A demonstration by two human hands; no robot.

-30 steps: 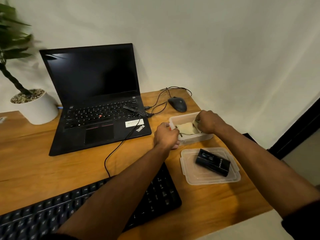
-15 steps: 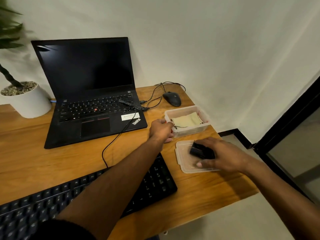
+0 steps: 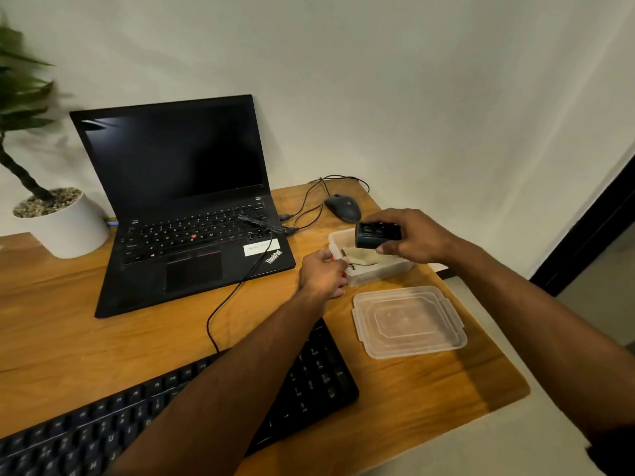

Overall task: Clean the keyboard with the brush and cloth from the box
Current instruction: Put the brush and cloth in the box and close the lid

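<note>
A clear plastic box [image 3: 378, 271] stands on the desk right of the laptop, with a pale yellow cloth [image 3: 364, 257] inside. My left hand [image 3: 321, 274] grips the box's near-left corner. My right hand [image 3: 412, 235] holds a small black block-shaped object [image 3: 376, 235] in the air just above the box. The box's clear lid [image 3: 409, 321] lies flat in front of it, bare. A black keyboard [image 3: 309, 383] runs along the desk's near edge, partly hidden under my left forearm.
An open black laptop [image 3: 192, 207] stands at the back with a cable [image 3: 240, 286] draped over its keys. A black mouse [image 3: 343, 207] sits behind the box. A potted plant [image 3: 62, 221] is at the far left. The desk's right edge [image 3: 491, 338] lies just past the lid.
My right hand left the box, picked the black object up off the lid and lifted it above the box. My left hand stayed on the box's corner.
</note>
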